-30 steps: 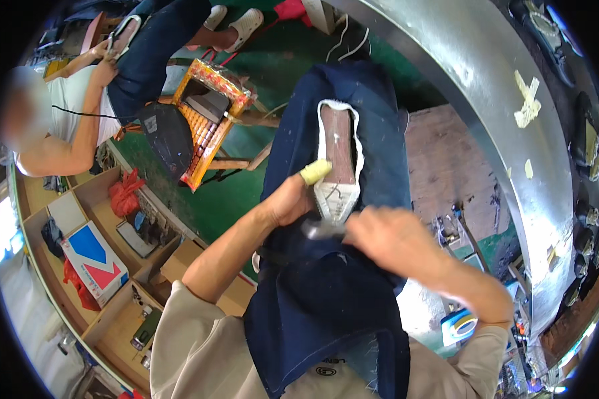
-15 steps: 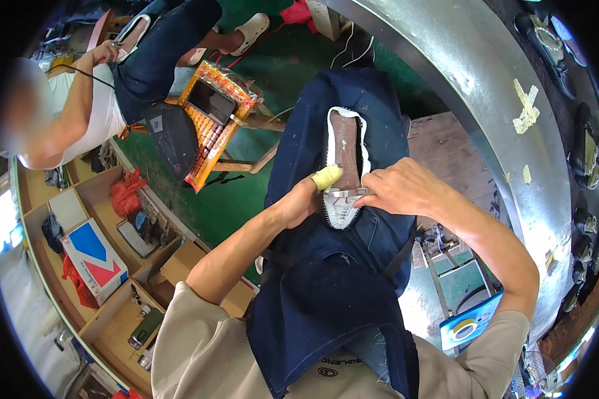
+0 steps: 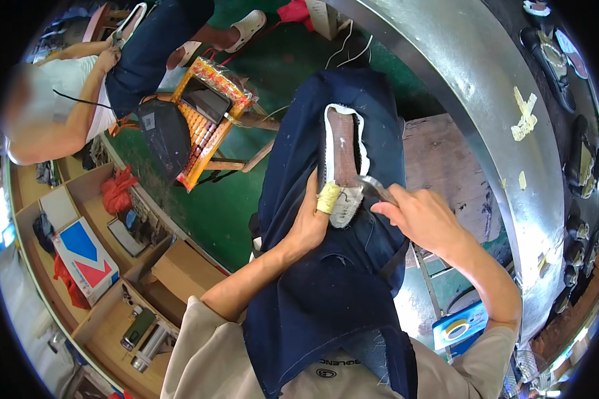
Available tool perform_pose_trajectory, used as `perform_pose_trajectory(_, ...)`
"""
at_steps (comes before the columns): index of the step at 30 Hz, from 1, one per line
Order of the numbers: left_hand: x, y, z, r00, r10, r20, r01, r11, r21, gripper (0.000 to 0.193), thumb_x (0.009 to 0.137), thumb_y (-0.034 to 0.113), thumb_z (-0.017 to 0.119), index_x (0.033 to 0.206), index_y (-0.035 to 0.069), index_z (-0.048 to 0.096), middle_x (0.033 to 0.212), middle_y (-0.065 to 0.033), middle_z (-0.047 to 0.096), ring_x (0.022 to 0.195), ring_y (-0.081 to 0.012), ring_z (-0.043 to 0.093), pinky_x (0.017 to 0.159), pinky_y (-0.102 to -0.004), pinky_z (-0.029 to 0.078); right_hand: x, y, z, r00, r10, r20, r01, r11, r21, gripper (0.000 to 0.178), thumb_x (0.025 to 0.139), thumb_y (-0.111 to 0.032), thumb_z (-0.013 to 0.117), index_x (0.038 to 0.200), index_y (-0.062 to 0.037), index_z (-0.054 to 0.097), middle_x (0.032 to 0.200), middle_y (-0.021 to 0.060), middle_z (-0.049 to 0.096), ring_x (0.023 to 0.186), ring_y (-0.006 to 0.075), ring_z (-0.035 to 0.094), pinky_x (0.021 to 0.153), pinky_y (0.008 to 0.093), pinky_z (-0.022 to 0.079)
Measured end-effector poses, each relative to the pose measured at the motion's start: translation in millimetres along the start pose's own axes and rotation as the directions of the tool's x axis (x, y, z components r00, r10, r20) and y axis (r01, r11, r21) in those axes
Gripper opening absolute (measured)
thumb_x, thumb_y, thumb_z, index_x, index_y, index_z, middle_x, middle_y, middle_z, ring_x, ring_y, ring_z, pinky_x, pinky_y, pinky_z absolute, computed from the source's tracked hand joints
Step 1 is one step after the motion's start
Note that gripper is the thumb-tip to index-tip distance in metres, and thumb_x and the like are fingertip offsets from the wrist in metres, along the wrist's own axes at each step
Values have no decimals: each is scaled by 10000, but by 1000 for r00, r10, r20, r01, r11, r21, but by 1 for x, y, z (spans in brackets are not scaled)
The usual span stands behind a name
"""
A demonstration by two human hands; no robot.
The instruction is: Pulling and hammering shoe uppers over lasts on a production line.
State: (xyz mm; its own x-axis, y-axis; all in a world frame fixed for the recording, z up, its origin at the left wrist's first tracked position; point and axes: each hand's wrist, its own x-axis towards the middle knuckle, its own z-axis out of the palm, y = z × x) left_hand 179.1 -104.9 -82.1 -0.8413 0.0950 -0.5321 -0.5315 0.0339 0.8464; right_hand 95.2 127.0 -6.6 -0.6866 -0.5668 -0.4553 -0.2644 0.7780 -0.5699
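Note:
An unfinished shoe [image 3: 344,149] lies lengthwise on my lap over the dark blue apron [image 3: 293,166]. It has a brown inner sole, a ragged white rim and a pale toe part with dark stitch marks. My left hand [image 3: 311,223] holds the shoe's left side near the toe; yellow tape wraps one of its digits, which presses on the upper. At the shoe's right edge, my right hand [image 3: 427,216] is closed round a shiny curved metal tool [image 3: 374,186]. Its end reaches the rim of the toe part; the gripped portion is hidden by my fingers.
A curved metal counter [image 3: 472,73] rises on my right, with several dark shoes [image 3: 582,156] beyond it. To the left, a stool [image 3: 209,133] carries a phone [image 3: 206,103] and a black bag. A divided wooden tray [image 3: 80,326] holds bottles and a box. Another person [image 3: 66,100] sits far left.
My right hand has moved right and slightly down, swinging the metal tool off the toe to the shoe's right edge. My left hand has turned, its taped digit now pointing up along the toe.

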Motion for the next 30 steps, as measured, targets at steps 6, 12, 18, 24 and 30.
perform_pose_trajectory(6,3,8,-4,977,160,141,-157,987,-31,947,1065,307,595,1652,64,-108,1657,-220,245,1512,-300,312,1239,-398,259,24,-5,16,916,-334,-223,315,942,-114,282,974,-314,690,969,-59,570,721,132,673,686,318,709,560,412,530)
perform_pose_trajectory(12,10,25,-22,975,157,158,-195,946,260,696,1074,171,555,1629,87,144,1637,-245,276,1500,-322,342,1220,-419,283,6,6,-7,999,-9,-45,13,995,101,336,1036,-331,611,979,-7,544,737,234,671,714,431,685,602,517,519)
perform_pose_trajectory(18,56,3,-16,969,244,-40,-248,958,-143,275,1104,153,476,1352,77,385,1671,-250,229,1542,-282,257,1231,-404,249,36,-1,-20,994,-55,-98,58,998,25,366,1051,-340,575,952,10,542,753,246,678,732,449,688,631,504,538)
perform_pose_trajectory(24,60,36,-18,996,62,58,-41,952,-303,657,1104,188,491,1675,139,172,1651,-153,327,1520,-243,318,1230,-357,264,36,-20,12,981,52,-187,-57,998,-18,331,1052,-307,576,951,3,515,635,219,640,660,405,694,590,482,552)
perform_pose_trajectory(30,70,43,-20,992,115,59,-120,988,93,688,1088,179,535,1671,133,172,1354,-117,585,1206,-185,560,1076,-338,432,34,-22,-24,987,25,-157,-10,995,101,272,1066,-287,554,1024,-23,505,746,192,699,699,421,691,593,517,516)
